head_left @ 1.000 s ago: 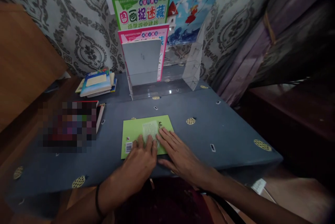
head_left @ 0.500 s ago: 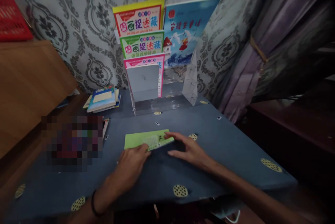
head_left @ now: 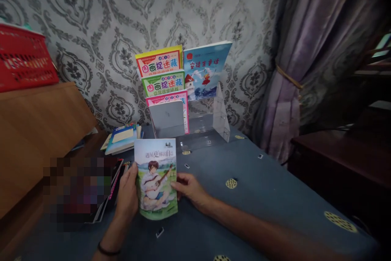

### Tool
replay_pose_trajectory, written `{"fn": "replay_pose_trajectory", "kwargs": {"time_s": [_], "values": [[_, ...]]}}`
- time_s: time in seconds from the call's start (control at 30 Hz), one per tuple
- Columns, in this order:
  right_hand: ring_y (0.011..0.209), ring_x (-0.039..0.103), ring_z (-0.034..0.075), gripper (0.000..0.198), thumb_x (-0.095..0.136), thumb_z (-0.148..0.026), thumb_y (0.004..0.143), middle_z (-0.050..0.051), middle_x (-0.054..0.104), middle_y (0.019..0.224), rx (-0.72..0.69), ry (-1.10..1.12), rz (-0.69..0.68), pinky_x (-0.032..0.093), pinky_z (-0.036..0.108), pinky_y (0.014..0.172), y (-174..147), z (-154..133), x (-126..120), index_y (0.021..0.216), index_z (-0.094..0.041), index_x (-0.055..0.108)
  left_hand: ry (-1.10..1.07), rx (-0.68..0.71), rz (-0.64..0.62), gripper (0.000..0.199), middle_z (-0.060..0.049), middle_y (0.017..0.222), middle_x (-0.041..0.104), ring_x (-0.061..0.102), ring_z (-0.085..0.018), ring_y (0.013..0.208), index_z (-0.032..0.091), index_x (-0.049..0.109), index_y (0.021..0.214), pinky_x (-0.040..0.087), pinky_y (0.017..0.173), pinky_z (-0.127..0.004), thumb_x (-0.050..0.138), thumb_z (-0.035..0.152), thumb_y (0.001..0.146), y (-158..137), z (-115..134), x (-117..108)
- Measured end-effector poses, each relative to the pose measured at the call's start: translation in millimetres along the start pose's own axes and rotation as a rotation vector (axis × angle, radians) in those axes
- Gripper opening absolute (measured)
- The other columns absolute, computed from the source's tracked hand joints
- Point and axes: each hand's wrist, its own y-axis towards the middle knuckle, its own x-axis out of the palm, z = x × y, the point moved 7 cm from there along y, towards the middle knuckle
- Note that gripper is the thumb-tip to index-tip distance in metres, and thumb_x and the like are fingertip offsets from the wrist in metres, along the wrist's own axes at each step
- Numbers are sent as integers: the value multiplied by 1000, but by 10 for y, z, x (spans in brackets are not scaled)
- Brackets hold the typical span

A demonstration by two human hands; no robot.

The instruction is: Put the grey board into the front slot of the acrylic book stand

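Note:
Upright between my hands is a thin book (head_left: 157,183), its cover toward me, showing a drawn figure with a guitar on green grass. My left hand (head_left: 128,187) grips its left edge, most of the fingers hidden behind it. On the right edge, my right hand (head_left: 187,187) pinches the book with the thumb on the cover. Behind it stands a clear acrylic book rack (head_left: 222,120). The rack's left side holds a yellow book (head_left: 159,60), a green one (head_left: 164,83) and a pink one (head_left: 185,110) in tiers; a blue storybook (head_left: 207,71) stands at the right.
A small stack of books (head_left: 120,139) lies left of the rack. Nearer, a pile of books (head_left: 106,196) is partly blurred out. A red basket (head_left: 27,57) sits on a wooden cabinet (head_left: 45,118) at left. A tied purple curtain (head_left: 275,118) hangs at right.
The book was low and tilted over the tablecloth, its green side showing; now it is raised upright with its cover facing me. My right hand has closed on its edge. The view has tilted upward.

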Motion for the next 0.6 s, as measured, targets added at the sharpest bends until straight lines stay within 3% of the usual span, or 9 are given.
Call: {"fn": "replay_pose_trajectory", "kwargs": {"time_s": [0.13,0.3,0.4,0.6], "values": [[56,54,12,45,81,-60,69,1,68,72,-92,-130,-52,45,26,53,147,-275,25,80,-17,72,-100,49,13,55,-9,90,78,74,-28,88,14,72,101,59,81,-42,77,60,72,248,0,64],[61,54,14,41,76,-59,73,0,65,70,-330,-411,-39,45,28,58,478,-1042,-185,75,-18,68,20,366,2,56,-9,102,74,69,-23,98,15,70,101,57,84,-33,72,64,76,730,400,239],[62,52,14,40,71,-58,77,-1,60,67,-499,-615,24,42,28,60,677,-1569,-322,74,-19,64,139,498,-111,53,-5,90,70,66,-18,85,17,66,95,55,71,-27,64,67,80,1010,733,514],[68,50,15,35,60,-52,86,-1,54,68,-751,-899,162,40,27,65,892,-2264,-527,74,-19,59,471,831,-122,45,1,69,48,49,-12,64,20,49,72,44,56,-21,48,59,94,1153,1274,950]]}}
